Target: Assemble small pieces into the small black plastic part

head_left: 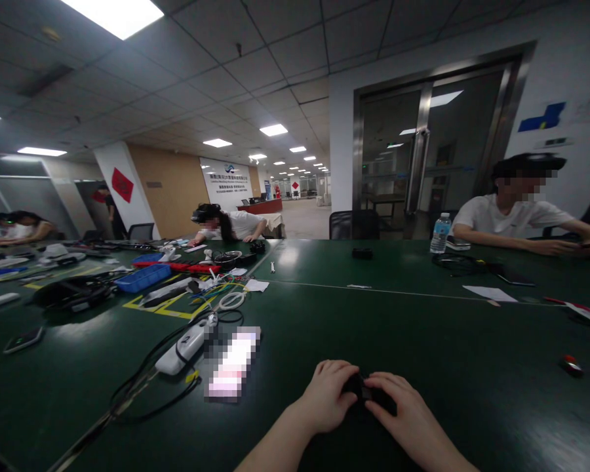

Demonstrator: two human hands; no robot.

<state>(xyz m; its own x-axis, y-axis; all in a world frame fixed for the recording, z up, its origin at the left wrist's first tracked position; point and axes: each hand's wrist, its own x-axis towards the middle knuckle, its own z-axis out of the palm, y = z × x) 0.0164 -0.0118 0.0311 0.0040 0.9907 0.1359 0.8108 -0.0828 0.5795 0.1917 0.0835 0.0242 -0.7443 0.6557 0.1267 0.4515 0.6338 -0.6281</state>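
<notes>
Both my hands meet around a small dark object (365, 392) just above or on the green table (295, 432); its kind cannot be made out. My left hand (328, 395) grips its left side, fingers curled over the top and thumb below. On the other side my right hand (398, 401) pinches it between thumb and fingers. Much of the object is hidden by my fingertips. To the left of my hands lies a phone with a bright, blurred-out screen (235, 362).
Left of the phone are a white power strip (187, 346) and black cables. Farther back sit a blue tray (143, 278), tangled wires and a black bag (76, 292). A water bottle (440, 234) stands near a seated person (521, 219); another person (231, 224) leans over the table's far side.
</notes>
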